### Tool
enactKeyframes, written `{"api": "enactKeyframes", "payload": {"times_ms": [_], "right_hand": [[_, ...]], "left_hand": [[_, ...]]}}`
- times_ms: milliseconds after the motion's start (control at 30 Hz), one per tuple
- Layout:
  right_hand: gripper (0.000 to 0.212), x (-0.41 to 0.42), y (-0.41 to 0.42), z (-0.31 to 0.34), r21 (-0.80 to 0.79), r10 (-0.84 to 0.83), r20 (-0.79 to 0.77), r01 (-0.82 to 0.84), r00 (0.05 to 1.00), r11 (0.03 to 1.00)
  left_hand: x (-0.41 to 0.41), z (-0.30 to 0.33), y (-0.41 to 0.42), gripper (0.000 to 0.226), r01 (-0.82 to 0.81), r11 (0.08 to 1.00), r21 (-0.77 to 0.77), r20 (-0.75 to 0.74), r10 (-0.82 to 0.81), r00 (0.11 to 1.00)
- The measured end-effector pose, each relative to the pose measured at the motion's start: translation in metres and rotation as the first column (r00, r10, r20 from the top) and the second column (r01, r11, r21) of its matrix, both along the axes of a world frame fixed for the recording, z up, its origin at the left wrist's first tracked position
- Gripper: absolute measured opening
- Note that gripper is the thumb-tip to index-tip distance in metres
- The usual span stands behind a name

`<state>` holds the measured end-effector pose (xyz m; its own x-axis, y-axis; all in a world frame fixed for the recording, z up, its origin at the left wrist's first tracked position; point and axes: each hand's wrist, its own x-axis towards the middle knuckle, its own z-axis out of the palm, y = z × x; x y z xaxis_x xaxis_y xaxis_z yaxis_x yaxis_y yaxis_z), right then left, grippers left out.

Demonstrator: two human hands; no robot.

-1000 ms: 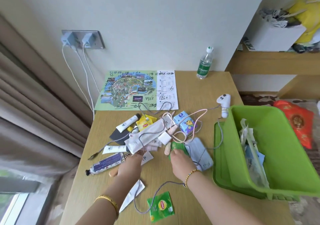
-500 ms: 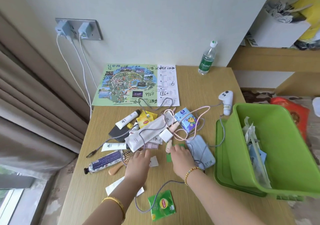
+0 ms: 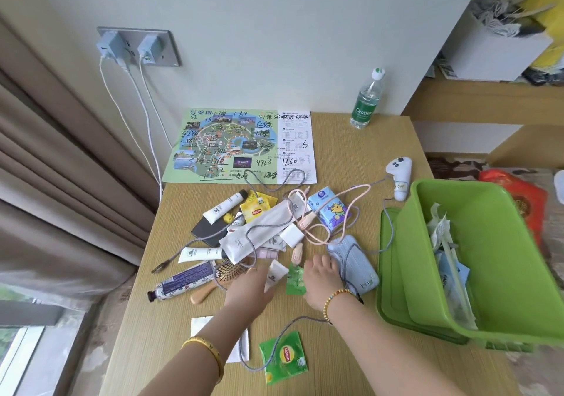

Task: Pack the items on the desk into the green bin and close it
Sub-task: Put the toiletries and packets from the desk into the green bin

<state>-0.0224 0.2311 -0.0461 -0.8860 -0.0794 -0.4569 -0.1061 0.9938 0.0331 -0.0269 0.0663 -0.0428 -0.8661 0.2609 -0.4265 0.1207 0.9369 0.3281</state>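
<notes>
The green bin (image 3: 500, 339) stands tilted at the desk's right edge on its green lid (image 3: 387, 273), with papers and packets inside. A heap of small items lies mid-desk: tubes, a white pouch (image 3: 259, 233), a tissue pack (image 3: 329, 209), cables, a hairbrush (image 3: 227, 275) and a blue power bank (image 3: 355, 261). My left hand (image 3: 248, 290) lies flat, fingertips at a white sachet (image 3: 276, 273). My right hand (image 3: 320, 279) rests palm down beside the power bank. A small green packet (image 3: 294, 279) lies between the hands.
A park map (image 3: 232, 145) lies at the back, a water bottle (image 3: 366, 102) at the back right and a white controller (image 3: 398, 178) near the bin. A green Lipton tea bag (image 3: 285, 357) and a grey cable (image 3: 274, 339) lie near me. Curtains hang at left.
Both hands have drawn back from the heap toward me. The small green packet, earlier under my right hand, now lies uncovered between the hands.
</notes>
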Motion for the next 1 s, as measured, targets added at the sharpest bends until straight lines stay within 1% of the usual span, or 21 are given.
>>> {"api": "enactKeyframes", "payload": {"times_ms": [67, 133, 167, 233, 300, 333, 400, 433, 500, 567, 633, 700, 733, 767, 800, 833, 867, 933, 1000], "right_hand": [[0.036, -0.001, 0.0, 0.003, -0.106, -0.04, -0.021, 0.038, 0.999, 0.994], [0.035, -0.004, -0.001, 0.013, -0.271, -0.122, -0.027, 0.11, 0.992, 0.956], [0.033, -0.006, -0.003, 0.02, -0.382, -0.204, -0.023, 0.18, 0.979, 0.907], [0.023, -0.013, -0.007, 0.038, -0.584, -0.396, -0.024, 0.308, 0.918, 0.751], [0.019, -0.02, -0.007, 0.06, -0.705, -0.555, -0.067, 0.354, 0.829, 0.614], [0.019, -0.024, -0.005, 0.072, -0.742, -0.616, -0.095, 0.357, 0.782, 0.568], [0.019, -0.029, 0.006, 0.095, -0.812, -0.721, -0.143, 0.336, 0.678, 0.477], [0.017, -0.03, 0.016, 0.106, -0.838, -0.76, -0.164, 0.317, 0.629, 0.444], [0.013, -0.027, 0.041, 0.126, -0.854, -0.816, -0.227, 0.295, 0.532, 0.43], [0.008, -0.017, 0.073, 0.14, -0.849, -0.856, -0.32, 0.278, 0.407, 0.45], [0.006, 0.0, 0.106, 0.15, -0.847, -0.889, -0.385, 0.289, 0.247, 0.447], [0.011, 0.02, 0.138, 0.153, -0.846, -0.914, -0.39, 0.348, 0.112, 0.404], [0.016, 0.03, 0.151, 0.152, -0.842, -0.924, -0.376, 0.39, 0.069, 0.372], [0.021, 0.039, 0.164, 0.15, -0.835, -0.935, -0.352, 0.435, 0.051, 0.338], [0.025, 0.048, 0.174, 0.148, -0.819, -0.944, -0.324, 0.483, 0.06, 0.312], [0.029, 0.056, 0.181, 0.144, -0.793, -0.951, -0.295, 0.532, 0.092, 0.298], [0.032, 0.063, 0.186, 0.14, -0.761, -0.953, -0.269, 0.575, 0.141, 0.3], [0.032, 0.071, 0.191, 0.131, -0.712, -0.941, -0.243, 0.615, 0.236, 0.338], [0.031, 0.075, 0.188, 0.126, -0.706, -0.926, -0.253, 0.601, 0.279, 0.374]], "left_hand": [[-0.002, 0.007, 0.002, 0.029, -0.116, 0.974, 0.196, 0.015, 0.115, 0.993], [-0.006, 0.015, 0.007, 0.027, -0.23, 0.905, 0.359, 0.037, 0.232, 0.972], [-0.009, 0.021, 0.01, 0.027, -0.293, 0.855, 0.429, 0.048, 0.302, 0.952], [-0.018, 0.037, 0.019, 0.026, -0.417, 0.716, 0.559, 0.091, 0.447, 0.89], [-0.031, 0.057, 0.033, 0.02, -0.517, 0.565, 0.643, 0.177, 0.546, 0.819], [-0.038, 0.067, 0.041, 0.017, -0.555, 0.515, 0.654, 0.225, 0.568, 0.792], [-0.05, 0.088, 0.065, 0.013, -0.601, 0.467, 0.649, 0.325, 0.544, 0.774], [-0.055, 0.099, 0.079, 0.02, -0.617, 0.454, 0.643, 0.379, 0.512, 0.771], [-0.059, 0.12, 0.113, 0.036, -0.639, 0.417, 0.646, 0.482, 0.426, 0.766], [-0.057, 0.14, 0.146, 0.048, -0.608, 0.387, 0.693, 0.529, 0.299, 0.794], [-0.049, 0.152, 0.179, 0.052, -0.541, 0.39, 0.745, 0.529, 0.147, 0.836], [-0.036, 0.157, 0.208, 0.048, -0.469, 0.444, 0.764, 0.521, 0.007, 0.854], [-0.03, 0.157, 0.221, 0.048, -0.424, 0.488, 0.762, 0.509, -0.048, 0.859], [-0.023, 0.157, 0.234, 0.048, -0.362, 0.544, 0.757, 0.484, -0.094, 0.87], [-0.016, 0.155, 0.244, 0.048, -0.285, 0.601, 0.747, 0.444, -0.133, 0.886], [-0.011, 0.154, 0.253, 0.048, -0.212, 0.642, 0.737, 0.406, -0.169, 0.898], [-0.006, 0.151, 0.259, 0.048, -0.164, 0.662, 0.731, 0.381, -0.197, 0.903], [-0.002, 0.147, 0.267, 0.048, -0.138, 0.672, 0.727, 0.378, -0.225, 0.898], [-0.002, 0.145, 0.266, 0.043, -0.151, 0.67, 0.727, 0.369, -0.195, 0.909]]}}
